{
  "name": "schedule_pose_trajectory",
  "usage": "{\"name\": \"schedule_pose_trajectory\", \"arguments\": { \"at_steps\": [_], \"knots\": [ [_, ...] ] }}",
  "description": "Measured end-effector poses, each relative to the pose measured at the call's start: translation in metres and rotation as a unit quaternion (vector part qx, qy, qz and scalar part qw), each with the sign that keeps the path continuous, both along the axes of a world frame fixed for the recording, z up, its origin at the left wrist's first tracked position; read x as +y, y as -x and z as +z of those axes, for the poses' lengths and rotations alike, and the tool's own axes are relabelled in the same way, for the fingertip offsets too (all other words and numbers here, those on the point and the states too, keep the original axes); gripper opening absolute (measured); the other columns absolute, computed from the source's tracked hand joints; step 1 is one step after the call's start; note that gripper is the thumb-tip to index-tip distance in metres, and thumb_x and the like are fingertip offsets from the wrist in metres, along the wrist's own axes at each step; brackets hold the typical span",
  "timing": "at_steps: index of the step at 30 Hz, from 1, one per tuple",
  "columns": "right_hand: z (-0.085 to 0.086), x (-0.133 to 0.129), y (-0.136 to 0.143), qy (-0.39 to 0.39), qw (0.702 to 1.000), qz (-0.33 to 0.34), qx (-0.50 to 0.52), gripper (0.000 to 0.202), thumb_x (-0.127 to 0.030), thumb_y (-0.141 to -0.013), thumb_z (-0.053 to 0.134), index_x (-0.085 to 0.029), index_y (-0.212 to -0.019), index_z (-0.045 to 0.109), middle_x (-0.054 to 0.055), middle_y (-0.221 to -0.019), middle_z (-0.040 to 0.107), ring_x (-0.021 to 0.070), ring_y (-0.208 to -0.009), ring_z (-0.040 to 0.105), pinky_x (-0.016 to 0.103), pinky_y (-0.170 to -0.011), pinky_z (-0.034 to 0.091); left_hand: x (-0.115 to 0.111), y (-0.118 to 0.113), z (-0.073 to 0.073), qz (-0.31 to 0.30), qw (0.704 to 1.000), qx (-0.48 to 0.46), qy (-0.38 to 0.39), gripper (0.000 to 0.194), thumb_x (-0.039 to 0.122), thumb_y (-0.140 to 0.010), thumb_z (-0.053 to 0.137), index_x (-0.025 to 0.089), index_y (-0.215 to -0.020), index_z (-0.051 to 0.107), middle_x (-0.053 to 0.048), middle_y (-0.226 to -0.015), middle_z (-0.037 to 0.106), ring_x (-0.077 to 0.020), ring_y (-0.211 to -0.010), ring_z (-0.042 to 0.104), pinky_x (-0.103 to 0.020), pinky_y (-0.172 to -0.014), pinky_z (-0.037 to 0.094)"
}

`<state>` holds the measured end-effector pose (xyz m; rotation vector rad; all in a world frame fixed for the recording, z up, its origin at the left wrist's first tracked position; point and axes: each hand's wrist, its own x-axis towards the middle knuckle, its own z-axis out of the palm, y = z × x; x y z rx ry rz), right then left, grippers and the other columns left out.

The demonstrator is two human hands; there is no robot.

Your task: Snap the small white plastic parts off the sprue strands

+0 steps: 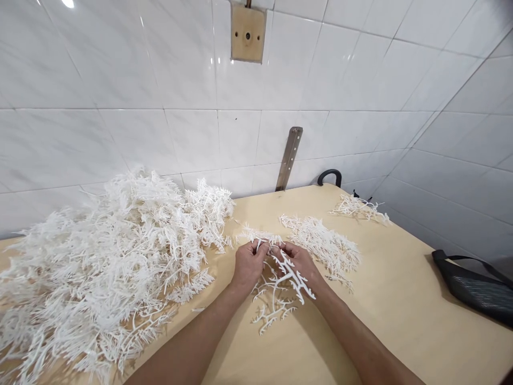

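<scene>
Single head-worn view from above the table's near side [385, 321], angled forward and down.

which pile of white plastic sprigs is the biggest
The pile on the left: it spreads far wider and higher than the two at right, beside the right hand and near the black hook.

Tan table [385, 315] | large white sprig heap [120, 256] | smaller sprig piles [326, 243] | black bag [473, 283]

Working a white branched sprig [294, 275] between left hand [250, 264] and right hand [298, 262] at center, beside a large white pile [120, 251] at left.
</scene>
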<state>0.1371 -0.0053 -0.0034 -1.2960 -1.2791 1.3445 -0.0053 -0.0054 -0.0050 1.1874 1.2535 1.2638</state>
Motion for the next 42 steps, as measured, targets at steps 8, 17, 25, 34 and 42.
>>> {"name": "schedule_pose_trajectory", "arguments": {
  "at_steps": [8, 17, 25, 34, 42],
  "knots": [
    [-0.004, 0.004, -0.007, -0.013, 0.997, -0.015, -0.074, 0.043, -0.057, -0.072, 0.067, -0.018, -0.089, 0.069, 0.001, -0.061, 0.065, 0.0187, -0.056, 0.061, 0.028, -0.049, 0.048, 0.001, 0.002, -0.004, -0.033, 0.999, 0.022, 0.002, 0.034, 0.049, -0.079, 0.062, 0.016, -0.069, 0.061, 0.003, -0.058, 0.053, -0.0107, -0.052, 0.047, -0.022, -0.05, 0.038],
    [-0.011, 0.007, -0.01, 0.022, 0.999, 0.027, 0.003, 0.043, -0.051, -0.069, 0.074, -0.016, -0.092, 0.068, 0.0, -0.064, 0.065, 0.0159, -0.054, 0.06, 0.026, -0.05, 0.047, -0.002, -0.001, -0.003, -0.03, 0.996, 0.073, -0.035, 0.022, 0.037, -0.082, 0.058, 0.017, -0.075, 0.065, -0.001, -0.067, 0.064, -0.0139, -0.061, 0.056, -0.024, -0.059, 0.043],
    [0.0, 0.002, -0.005, 0.048, 0.999, 0.023, 0.003, 0.039, -0.051, -0.07, 0.073, -0.017, -0.086, 0.068, 0.001, -0.063, 0.066, 0.0172, -0.055, 0.062, 0.026, -0.05, 0.048, -0.003, -0.001, 0.001, -0.023, 0.998, 0.053, -0.029, 0.02, 0.035, -0.08, 0.06, 0.016, -0.073, 0.064, -0.001, -0.064, 0.063, -0.0137, -0.06, 0.056, -0.024, -0.059, 0.043],
    [0.001, 0.002, -0.004, 0.072, 0.997, 0.021, 0.019, 0.037, -0.053, -0.072, 0.072, -0.016, -0.079, 0.066, -0.001, -0.058, 0.063, 0.0145, -0.051, 0.059, 0.026, -0.048, 0.046, -0.001, -0.001, 0.002, -0.019, 1.0, 0.018, -0.001, 0.023, 0.038, -0.079, 0.062, 0.015, -0.073, 0.065, -0.001, -0.064, 0.064, -0.0126, -0.057, 0.055, -0.023, -0.057, 0.042],
    [0.004, -0.003, 0.0, 0.073, 0.996, 0.027, 0.048, 0.036, -0.048, -0.068, 0.076, -0.017, -0.082, 0.064, 0.001, -0.065, 0.067, 0.0151, -0.054, 0.06, 0.027, -0.051, 0.047, 0.003, 0.001, -0.003, -0.017, 0.999, 0.049, -0.006, 0.02, 0.034, -0.081, 0.057, 0.017, -0.073, 0.061, 0.001, -0.062, 0.059, -0.0126, -0.057, 0.053, -0.024, -0.059, 0.041]
  ]
}}
